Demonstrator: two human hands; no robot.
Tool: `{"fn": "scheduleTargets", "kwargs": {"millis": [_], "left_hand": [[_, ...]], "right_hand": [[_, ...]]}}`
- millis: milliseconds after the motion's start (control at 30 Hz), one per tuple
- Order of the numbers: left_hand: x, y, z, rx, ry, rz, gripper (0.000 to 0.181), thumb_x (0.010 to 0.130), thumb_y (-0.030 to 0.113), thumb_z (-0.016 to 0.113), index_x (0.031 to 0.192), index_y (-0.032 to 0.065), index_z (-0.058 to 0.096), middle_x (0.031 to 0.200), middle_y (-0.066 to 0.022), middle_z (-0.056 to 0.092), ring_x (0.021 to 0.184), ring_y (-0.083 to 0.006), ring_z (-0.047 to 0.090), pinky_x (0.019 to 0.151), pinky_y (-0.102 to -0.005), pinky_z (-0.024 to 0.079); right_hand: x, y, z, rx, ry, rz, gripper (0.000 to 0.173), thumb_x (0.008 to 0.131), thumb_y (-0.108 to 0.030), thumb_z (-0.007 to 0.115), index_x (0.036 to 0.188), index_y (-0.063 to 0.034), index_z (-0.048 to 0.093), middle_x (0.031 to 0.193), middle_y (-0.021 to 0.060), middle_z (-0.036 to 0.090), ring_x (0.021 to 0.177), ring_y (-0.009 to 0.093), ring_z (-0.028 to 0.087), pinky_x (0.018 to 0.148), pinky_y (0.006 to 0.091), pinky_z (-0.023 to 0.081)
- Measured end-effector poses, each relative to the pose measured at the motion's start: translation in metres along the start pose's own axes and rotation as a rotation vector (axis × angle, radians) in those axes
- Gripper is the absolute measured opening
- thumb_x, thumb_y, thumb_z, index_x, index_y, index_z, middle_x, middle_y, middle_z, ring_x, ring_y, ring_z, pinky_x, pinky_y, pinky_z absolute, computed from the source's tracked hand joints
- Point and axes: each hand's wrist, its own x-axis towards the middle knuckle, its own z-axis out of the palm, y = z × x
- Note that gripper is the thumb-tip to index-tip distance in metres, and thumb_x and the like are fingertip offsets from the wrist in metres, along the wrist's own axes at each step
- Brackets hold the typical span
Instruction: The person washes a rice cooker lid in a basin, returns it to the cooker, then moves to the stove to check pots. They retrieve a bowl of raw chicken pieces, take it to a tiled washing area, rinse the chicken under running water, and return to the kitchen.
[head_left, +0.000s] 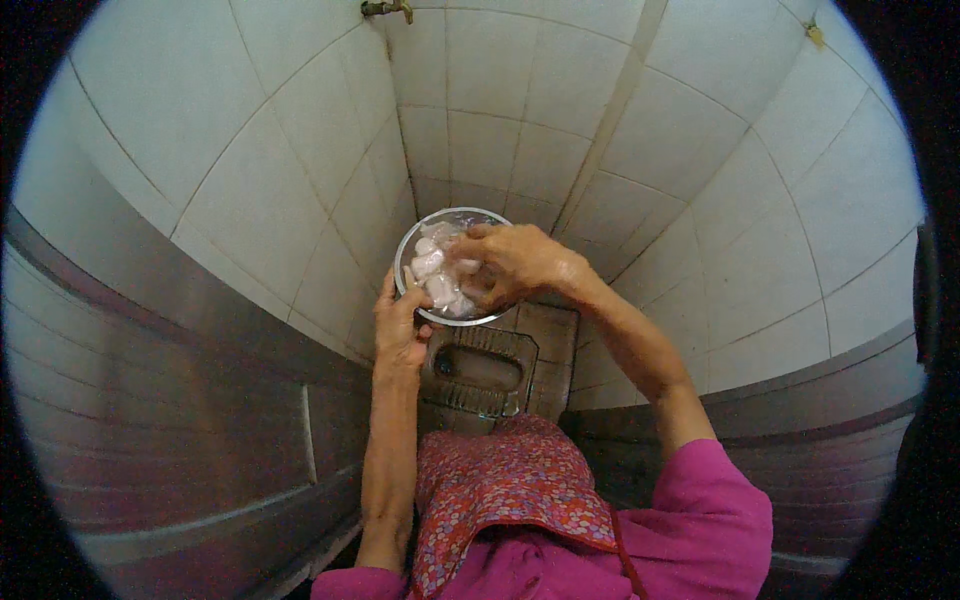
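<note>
My left hand grips the near left side of a round bowl with a pale, shiny rim, the thumb hooked over the edge. Several wet, whitish lumps lie inside it; their material cannot be made out. From the right, my right hand reaches over the rim, its fingers down among the lumps. Those fingers are blurred and partly cover the contents, so whether they grasp a piece is unclear. The bowl is held up in front of me, above the floor.
Below the bowl a squat toilet pan is set in the tiled floor. White tiled walls stand close around me, with a brass tap at the top. Dark panels flank me. I wear a floral apron.
</note>
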Motion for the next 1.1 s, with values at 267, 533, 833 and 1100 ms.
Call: {"fn": "scheduleTargets", "kwargs": {"millis": [267,533,833,1100], "left_hand": [[-0.001,-0.001,0.000,0.037,0.056,-0.041,0.058,0.070,-0.002,0.056,0.125,0.0138,0.055,0.090,-0.0010,0.060,0.057,-0.0078,0.052,0.035,-0.0188,0.032],[-0.004,0.002,0.009,0.030,0.000,-0.009,0.058,0.070,-0.004,0.054,0.126,0.0134,0.054,0.087,-0.0022,0.060,0.053,-0.0081,0.051,0.034,-0.0188,0.031],[-0.003,0.004,0.003,0.016,0.003,-0.015,0.056,0.070,-0.005,0.054,0.124,0.0102,0.055,0.082,-0.0023,0.060,0.051,-0.0078,0.050,0.034,-0.0184,0.032],[-0.005,0.000,0.005,0.033,-0.011,-0.014,0.053,0.074,-0.002,0.054,0.126,0.0103,0.053,0.082,-0.0024,0.060,0.051,-0.0071,0.050,0.034,-0.0181,0.032]], "right_hand": [[0.011,0.015,-0.009,0.284,0.019,0.032,0.046,0.064,-0.012,0.075,0.109,-0.0069,0.066,0.095,0.0164,0.069,0.087,0.032,0.067,0.076,0.0410,0.053],[0.013,0.011,-0.015,0.057,0.084,-0.009,0.044,0.079,-0.042,0.066,0.112,-0.0127,0.066,0.098,0.0158,0.068,0.089,0.035,0.065,0.077,0.0432,0.052],[0.016,0.013,0.036,0.175,0.252,-0.311,0.036,0.078,-0.024,0.066,0.112,-0.0126,0.063,0.099,0.0161,0.059,0.095,0.036,0.056,0.078,0.0453,0.047],[0.025,0.006,0.011,0.103,0.327,-0.316,0.039,0.077,-0.036,0.068,0.106,-0.0108,0.066,0.095,0.0144,0.062,0.095,0.035,0.060,0.077,0.0435,0.049]]}}
